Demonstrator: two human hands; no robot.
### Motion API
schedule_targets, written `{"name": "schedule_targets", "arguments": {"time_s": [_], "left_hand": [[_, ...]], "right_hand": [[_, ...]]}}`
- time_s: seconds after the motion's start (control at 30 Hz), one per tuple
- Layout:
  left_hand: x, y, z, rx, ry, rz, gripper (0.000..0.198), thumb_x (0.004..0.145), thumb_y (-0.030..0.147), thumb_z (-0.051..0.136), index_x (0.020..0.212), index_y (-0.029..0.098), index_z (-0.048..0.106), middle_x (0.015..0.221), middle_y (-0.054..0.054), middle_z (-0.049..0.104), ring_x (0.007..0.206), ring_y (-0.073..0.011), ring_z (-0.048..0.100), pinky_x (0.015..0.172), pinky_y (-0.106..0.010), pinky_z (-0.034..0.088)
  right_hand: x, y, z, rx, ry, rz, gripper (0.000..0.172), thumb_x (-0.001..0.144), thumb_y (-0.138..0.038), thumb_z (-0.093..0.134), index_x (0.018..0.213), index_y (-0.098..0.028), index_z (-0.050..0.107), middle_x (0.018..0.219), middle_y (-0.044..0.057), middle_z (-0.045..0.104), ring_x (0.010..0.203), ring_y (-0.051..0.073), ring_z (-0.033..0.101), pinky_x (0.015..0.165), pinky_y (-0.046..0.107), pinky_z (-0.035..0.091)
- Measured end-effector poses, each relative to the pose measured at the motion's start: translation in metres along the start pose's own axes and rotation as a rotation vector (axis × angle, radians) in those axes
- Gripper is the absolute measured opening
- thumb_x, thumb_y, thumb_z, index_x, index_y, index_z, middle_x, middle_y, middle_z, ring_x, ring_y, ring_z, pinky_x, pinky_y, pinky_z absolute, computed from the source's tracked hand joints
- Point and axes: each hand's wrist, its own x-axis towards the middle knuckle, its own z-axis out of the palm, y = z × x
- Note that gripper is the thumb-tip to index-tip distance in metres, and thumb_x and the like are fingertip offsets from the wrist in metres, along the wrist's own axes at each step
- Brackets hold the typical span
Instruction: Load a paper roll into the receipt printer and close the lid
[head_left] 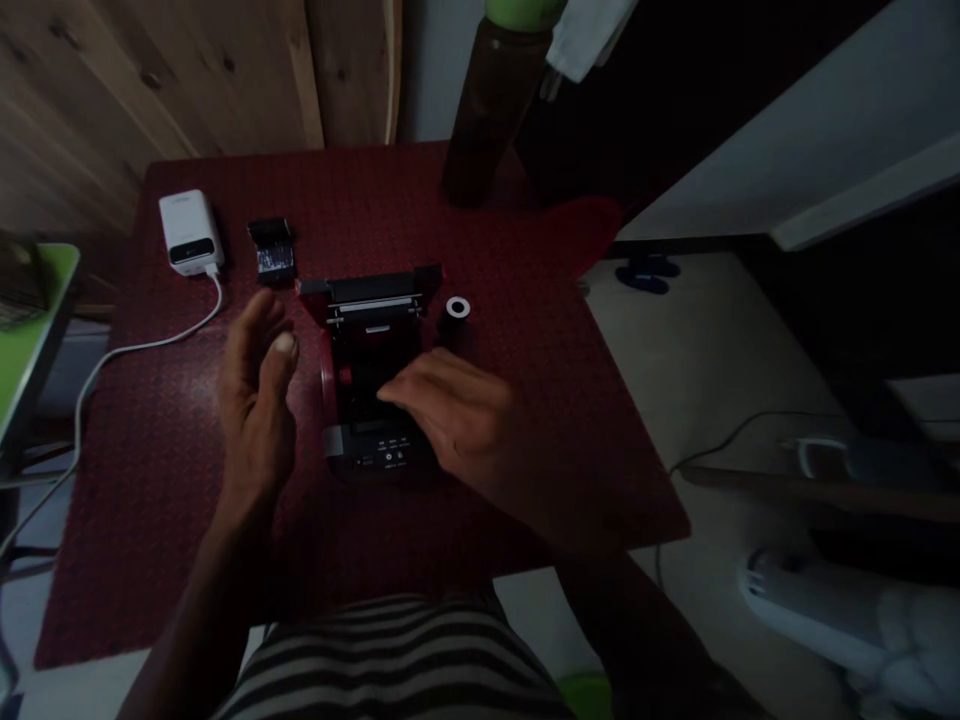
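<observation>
on the red table top (142, 470)

surface patterned all over. small printer (373, 318) near the middle, black and red, lid standing open. dark roll (456, 315) with a white core just right of it. black part (271, 250) behind and to the left. further left, white power bank (190, 232), its white cable (150, 343) running off the left edge. dark bottle (487, 120) upright at the far edge.

At six o'clock, a loose shirt (390, 660) shows dark and pale horizontal stripes. Forearms (199, 600) run bare from it toward twelve o'clock, ending in a bare left hand (259, 400) and right hand (450, 420).
</observation>
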Motion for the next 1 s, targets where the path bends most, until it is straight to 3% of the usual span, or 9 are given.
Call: {"name": "schedule_targets", "arguments": {"time_s": [0.1, 0.2, 0.3, 0.4, 0.47, 0.53, 0.67, 0.83, 1.0], "left_hand": [[0.026, 0.012, 0.012, 0.003, -0.078, 0.057, 0.057, 0.105, 0.073, 0.074, 0.146, 0.033, 0.080, 0.155, -0.007, 0.075, 0.146, -0.0305, 0.068, 0.122, -0.045, 0.055], [0.039, 0.017, 0.026, -0.060, -0.068, 0.012, 0.045, 0.110, 0.067, 0.068, 0.111, 0.026, 0.088, 0.121, -0.008, 0.084, 0.120, -0.0267, 0.077, 0.107, -0.041, 0.060], [0.034, 0.018, 0.029, -0.096, -0.025, 0.006, 0.031, 0.104, 0.047, 0.080, 0.085, 0.022, 0.080, 0.115, -0.006, 0.084, 0.123, -0.0260, 0.076, 0.116, -0.043, 0.057], [0.013, 0.016, 0.021, -0.046, -0.048, -0.023, 0.021, 0.093, 0.041, 0.091, 0.105, 0.025, 0.084, 0.140, -0.006, 0.081, 0.146, -0.0295, 0.069, 0.130, -0.046, 0.050], [-0.006, 0.013, 0.012, -0.019, -0.079, -0.108, 0.055, 0.088, 0.046, 0.096, 0.137, 0.030, 0.080, 0.153, -0.007, 0.077, 0.152, -0.0321, 0.067, 0.129, -0.047, 0.054], [-0.024, 0.008, 0.005, -0.035, -0.111, -0.193, 0.077, 0.083, 0.050, 0.100, 0.152, 0.030, 0.072, 0.161, -0.010, 0.072, 0.154, -0.0350, 0.066, 0.126, -0.047, 0.057], [-0.042, -0.001, 0.001, -0.079, -0.212, -0.326, 0.074, 0.091, 0.060, 0.093, 0.154, 0.028, 0.072, 0.164, -0.014, 0.071, 0.151, -0.0374, 0.069, 0.121, -0.048, 0.061], [-0.041, -0.004, 0.003, -0.149, -0.228, -0.325, 0.068, 0.092, 0.056, 0.092, 0.151, 0.027, 0.074, 0.164, -0.014, 0.072, 0.151, -0.0374, 0.070, 0.122, -0.048, 0.060], [-0.041, -0.004, 0.004, -0.158, -0.208, -0.334, 0.065, 0.092, 0.049, 0.092, 0.151, 0.028, 0.073, 0.165, -0.012, 0.070, 0.155, -0.0364, 0.066, 0.128, -0.049, 0.055]], "right_hand": [[-0.018, -0.013, 0.007, -0.147, 0.060, -0.040, 0.026, 0.114, -0.001, 0.056, 0.115, -0.017, 0.077, 0.099, 0.006, 0.079, 0.089, 0.019, 0.070, 0.086, 0.034, 0.065], [-0.031, -0.021, 0.009, -0.229, 0.078, -0.072, 0.020, 0.113, -0.002, 0.061, 0.115, -0.014, 0.077, 0.100, 0.008, 0.081, 0.090, 0.019, 0.072, 0.085, 0.034, 0.065], [-0.039, -0.024, 0.013, -0.309, 0.088, -0.119, 0.020, 0.112, -0.004, 0.064, 0.109, -0.016, 0.079, 0.097, 0.006, 0.081, 0.090, 0.019, 0.072, 0.082, 0.033, 0.064], [-0.043, -0.025, 0.018, -0.415, 0.093, -0.181, 0.021, 0.112, -0.005, 0.066, 0.104, -0.017, 0.081, 0.096, 0.006, 0.082, 0.090, 0.019, 0.072, 0.078, 0.034, 0.061], [-0.044, -0.025, 0.021, -0.468, 0.109, -0.211, 0.021, 0.113, -0.006, 0.066, 0.104, -0.017, 0.083, 0.097, 0.006, 0.083, 0.090, 0.019, 0.072, 0.077, 0.034, 0.059], [-0.045, -0.025, 0.021, -0.490, 0.121, -0.215, 0.023, 0.114, -0.008, 0.065, 0.105, -0.017, 0.083, 0.098, 0.006, 0.085, 0.094, 0.019, 0.073, 0.078, 0.034, 0.057], [-0.045, -0.027, 0.017, -0.446, 0.123, -0.164, 0.021, 0.114, -0.008, 0.065, 0.114, -0.017, 0.084, 0.108, 0.008, 0.089, 0.108, 0.022, 0.077, 0.090, 0.036, 0.061], [-0.043, -0.026, 0.012, -0.355, 0.111, 0.050, 0.030, 0.112, -0.016, 0.071, 0.142, -0.018, 0.078, 0.134, 0.013, 0.089, 0.126, 0.029, 0.081, 0.106, 0.046, 0.063], [-0.044, -0.023, 0.015, -0.321, 0.104, 0.096, 0.020, 0.113, -0.024, 0.073, 0.131, -0.020, 0.081, 0.130, 0.013, 0.090, 0.124, 0.031, 0.084, 0.105, 0.050, 0.065]]}}
